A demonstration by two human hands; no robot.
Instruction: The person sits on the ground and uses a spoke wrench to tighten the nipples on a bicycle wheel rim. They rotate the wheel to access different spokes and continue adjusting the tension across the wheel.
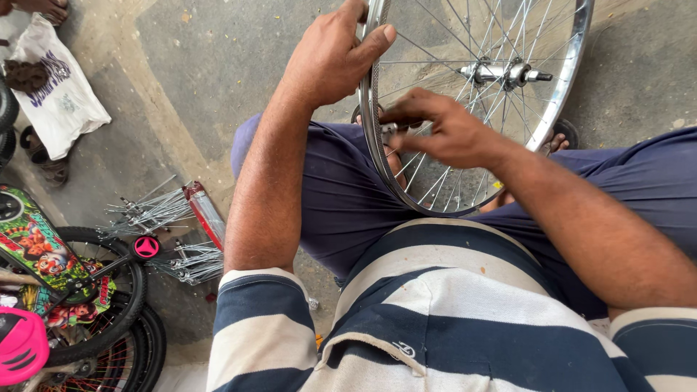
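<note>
Concrete floor (218, 65) carries loose spokes (156, 210); left hand (334, 54) grips the wheel rim (370, 138), right hand (443, 131) fingers pinch a small tool (390, 128) inside it.

A silver wheel (559, 65) is gleaming against grey floor (196, 72). The shirt (435, 319) is showing navy and white stripes; trousers (341, 189) navy; a pink guard (20, 345) is lying nearby.
</note>
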